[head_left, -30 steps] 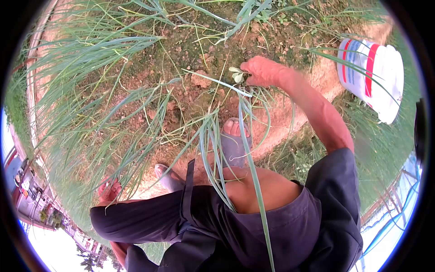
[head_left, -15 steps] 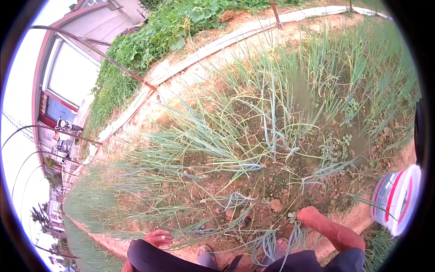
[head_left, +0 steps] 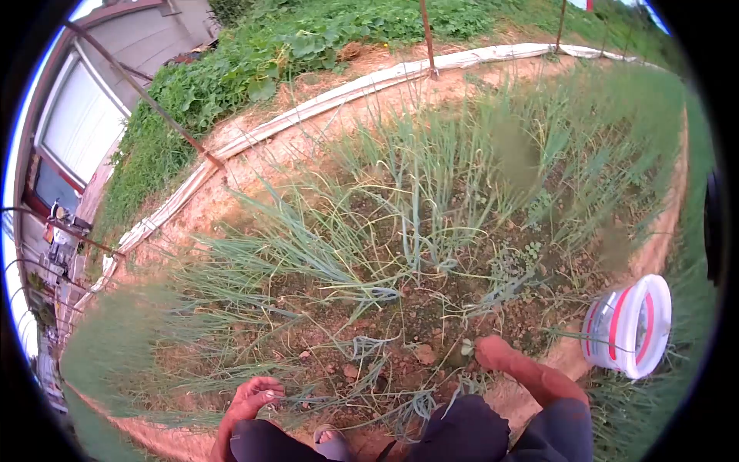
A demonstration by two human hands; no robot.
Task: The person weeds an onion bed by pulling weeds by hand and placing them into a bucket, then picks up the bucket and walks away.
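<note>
My right hand (head_left: pixel 495 353) is closed low over the soil, beside the fallen onion leaves. From its fingers sticks a small weed (head_left: pixel 467 347) with pale round leaves; the stem is hidden by the fist. My left hand (head_left: pixel 258 393) hovers by my left knee near drooping green onion leaves (head_left: pixel 308 396), its fingers loosely bent and apart, with nothing visible in them. Green onions (head_left: pixel 416 219) stand and lean in the bed ahead. A bent bluish clump (head_left: pixel 369 346) lies between my hands, next to a clod of earth (head_left: pixel 425 354).
A white bucket with red stripes (head_left: pixel 622 327) lies tipped on its side at the right. Low leafy weeds (head_left: pixel 531 250) grow among the onions. Rusty metal hoops (head_left: pixel 428 42) and a rolled white sheet (head_left: pixel 369 81) border the bed. Behind are vines (head_left: pixel 200 88) and a building (head_left: pixel 165 38).
My view has tilted, and the bed appears shifted left. My right hand has moved slightly away from me with the weed. My left hand has lifted a little, showing more of the wrist.
</note>
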